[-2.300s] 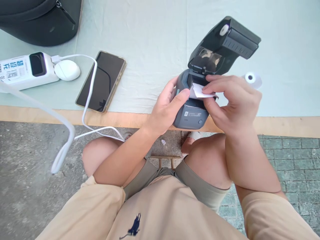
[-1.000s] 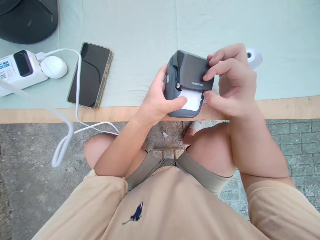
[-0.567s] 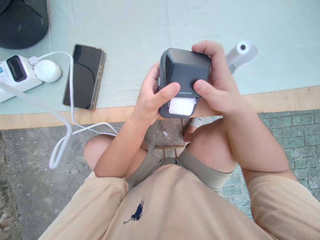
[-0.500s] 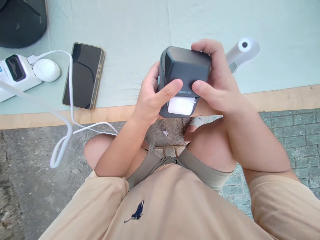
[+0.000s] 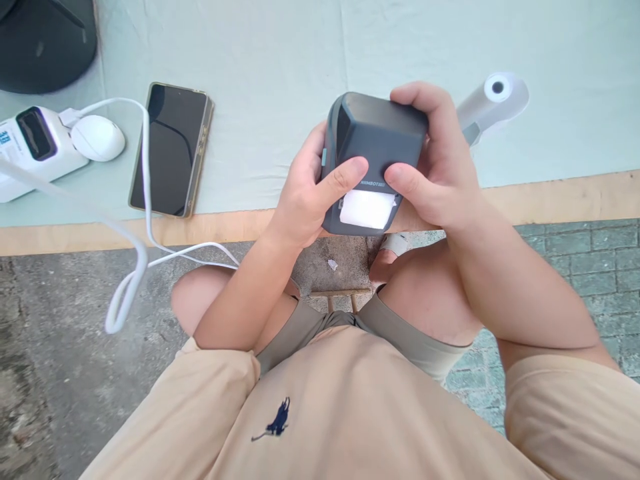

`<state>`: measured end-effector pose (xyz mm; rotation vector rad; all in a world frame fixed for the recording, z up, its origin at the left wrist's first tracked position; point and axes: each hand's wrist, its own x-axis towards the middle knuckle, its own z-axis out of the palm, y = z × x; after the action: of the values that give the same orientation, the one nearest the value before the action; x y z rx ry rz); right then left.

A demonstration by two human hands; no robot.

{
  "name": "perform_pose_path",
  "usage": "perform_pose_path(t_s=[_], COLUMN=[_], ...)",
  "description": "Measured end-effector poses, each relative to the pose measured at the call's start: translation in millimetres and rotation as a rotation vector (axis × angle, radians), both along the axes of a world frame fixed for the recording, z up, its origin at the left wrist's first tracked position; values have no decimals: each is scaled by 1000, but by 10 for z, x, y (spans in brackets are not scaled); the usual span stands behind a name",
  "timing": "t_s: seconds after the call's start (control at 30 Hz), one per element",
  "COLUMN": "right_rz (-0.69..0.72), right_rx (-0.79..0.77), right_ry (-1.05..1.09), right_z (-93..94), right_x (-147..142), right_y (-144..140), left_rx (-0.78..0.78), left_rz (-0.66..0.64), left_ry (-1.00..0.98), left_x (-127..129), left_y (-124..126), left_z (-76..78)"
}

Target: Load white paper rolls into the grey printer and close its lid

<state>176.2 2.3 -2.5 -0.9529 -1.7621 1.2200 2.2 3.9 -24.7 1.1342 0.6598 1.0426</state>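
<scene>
Both hands' grip — left hand point(image 5: 305, 193), right hand point(image 5: 440, 170) — clamps the label printer point(image 5: 375, 143), thumbs pressing its lid, palms hiding its sides

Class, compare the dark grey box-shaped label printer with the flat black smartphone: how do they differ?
The dark grey box-shaped label printer is held by the left hand and right hand; the flat black smartphone lies untouched on the cloth. The printer is chunky, the smartphone thin. Both are dark.

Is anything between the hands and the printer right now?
Nothing visible. The left hand and right hand both clasp the dark label printer directly, thumbs pressed on its closed lid just above the white paper showing at the slot.
</scene>
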Motion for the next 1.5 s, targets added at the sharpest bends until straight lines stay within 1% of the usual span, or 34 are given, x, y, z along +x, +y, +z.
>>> perform_pose_path(t_s=[0.13, 0.23, 0.3, 0.4, 0.53, 0.63, 0.73, 0.77, 0.8, 0.87, 0.93, 1.03, 1.17, 1.37, 1.43, 1.5], right_rz=[0, -10, -4, -13, -41, -54, -60, -57, -52, -47, -56, -68, -51, -105, -140, -139], right_rx=[11, 24, 32, 41, 62, 140, 239, 268, 291, 332, 364, 393, 342, 256, 239, 203], right_ry=[11, 11, 17, 7, -19, -37, -41, -43, -49, -66, -80, -95, -118, -104, -80, -67], right_z=[-10, -16, -20, -27, -40, -52, -70, -77, -83, -90, -84, -49, -12, -78, -113, -145], right_x=[-4, -11, -15, -12, 5, 18, 26, 28, 30, 33, 35, 34, 33, 52, 48, 38], right_y=[5, 10, 15, 22, 36, 48, 53, 52, 51, 49, 48, 49, 48, 45, 56, 77], left_rx=[26, 5, -12, -2, -11, -26, 8, 64, 61, 77, 75, 52, 35, 52, 84, 119], left_rz=[-9, -6, 5, 7, -8, 27, 7, -49, -11, -45, -60, -40, 13, -25, -33, -53], left_ry=[-40, -61, -66, -58, -47, -72, -108, -131, -113, -110, -120, -142, -149, -159, -169, -178], left_x=[11, 20, 22, 17, 17, 35, 43, 42, 39, 33, 35, 48, 68, 109, 125, 140], left_y=[46, 68, 73, 65, 17, -8, 33, 58, 83, 124, 138, 110, 61, 92, 99, 98], left_z=[-90, -143, -153, -121, -12, 36, -2, -26, -48, -74, -66, -19, 20, -4, -19, -32])
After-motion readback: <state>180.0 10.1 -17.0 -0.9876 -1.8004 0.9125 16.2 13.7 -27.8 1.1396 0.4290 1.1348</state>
